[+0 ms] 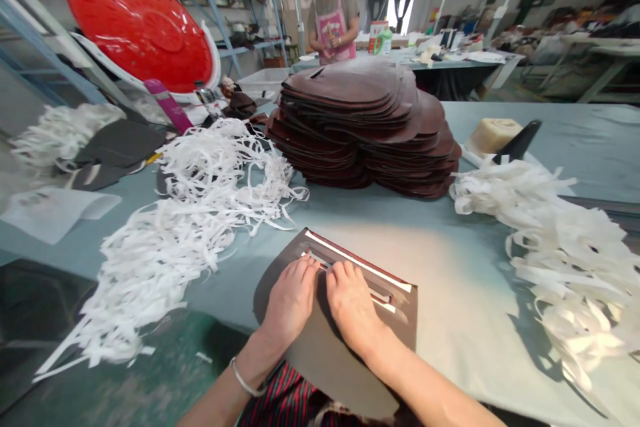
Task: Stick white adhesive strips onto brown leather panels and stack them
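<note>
A dark leather panel (325,353), its grey-brown backing facing up, lies at the table's front edge and hangs partly over my lap. One long white strip (360,260) runs along its straight far edge. Below that is a narrow slot (383,297) with short white pieces at its ends. My left hand (293,290) has its fingers bent and pressed together on the slot's near edge. Close beside it, my right hand (353,300) grips the same edge with curled fingers. Both thumbs and whatever lies under the fingertips are hidden.
Behind the panel rises a tall stack of brown leather panels (360,127). Heaps of white strips lie left (150,267) and right (575,233). A yellowish block (495,135) and black-handled tool (517,141) sit far right. A red round object (140,27) stands back left. A person (335,13) stands beyond.
</note>
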Motion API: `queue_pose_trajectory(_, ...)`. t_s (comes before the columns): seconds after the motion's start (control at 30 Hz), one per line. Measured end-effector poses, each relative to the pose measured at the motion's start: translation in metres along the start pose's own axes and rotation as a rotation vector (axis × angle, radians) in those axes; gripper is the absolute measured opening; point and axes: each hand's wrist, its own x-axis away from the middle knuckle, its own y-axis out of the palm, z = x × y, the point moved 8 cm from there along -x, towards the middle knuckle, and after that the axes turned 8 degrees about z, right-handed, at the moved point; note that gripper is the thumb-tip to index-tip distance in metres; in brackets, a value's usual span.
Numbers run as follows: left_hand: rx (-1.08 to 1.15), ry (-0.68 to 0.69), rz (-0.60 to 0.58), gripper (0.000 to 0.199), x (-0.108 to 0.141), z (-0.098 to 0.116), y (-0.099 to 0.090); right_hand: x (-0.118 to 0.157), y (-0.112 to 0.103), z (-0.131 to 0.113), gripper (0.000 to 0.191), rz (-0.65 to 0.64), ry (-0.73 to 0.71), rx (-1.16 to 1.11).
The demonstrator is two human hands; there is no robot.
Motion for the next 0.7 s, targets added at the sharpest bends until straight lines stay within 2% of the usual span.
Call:
queue_pose_trajectory(0.07, -0.002, 0.001, 0.0, 0.029, 0.001, 0.001, 0.0, 0.003, 0.004, -0.003, 0.019, -0.021, -0.016, 0.011)
queue_pose_trajectory(0.13, -0.001, 0.002, 0.01, 0.029, 0.0, 0.002, -0.002, 0.022, 0.001, 0.004, 0.021, -0.036, -0.032, 0.02)
queue_pose_trajectory(0.3, 0.012, 0.017, 0.011, 0.028, -0.006, 0.003, -0.005, 0.086, -0.029, 0.039, 0.027, -0.038, -0.02, 0.054)
queue_pose_trajectory(0.43, 0.025, -0.017, 0.002, 0.027, -0.005, 0.011, -0.009, 0.1, -0.043, 0.05, 0.027, -0.02, -0.002, 0.032)
queue_pose_trajectory(0.5, 0.011, -0.072, -0.018, 0.039, 0.001, 0.021, -0.015, 0.099, -0.044, 0.053, 0.026, 0.003, 0.023, 0.0)
queue_pose_trajectory(0.6, 0.032, -0.097, -0.103, 0.076, 0.015, 0.047, -0.021, 0.106, -0.045, 0.055, 0.024, 0.11, 0.043, -0.036)
queue_pose_trajectory(0.63, 0.061, -0.084, -0.146, 0.082, 0.018, 0.056, -0.021, 0.111, -0.043, 0.054, 0.024, 0.15, 0.04, -0.037)
queue_pose_trajectory(0.7, 0.108, -0.087, -0.189, 0.079, 0.018, 0.065, -0.021, 0.123, -0.038, 0.048, 0.02, 0.205, 0.03, -0.012)
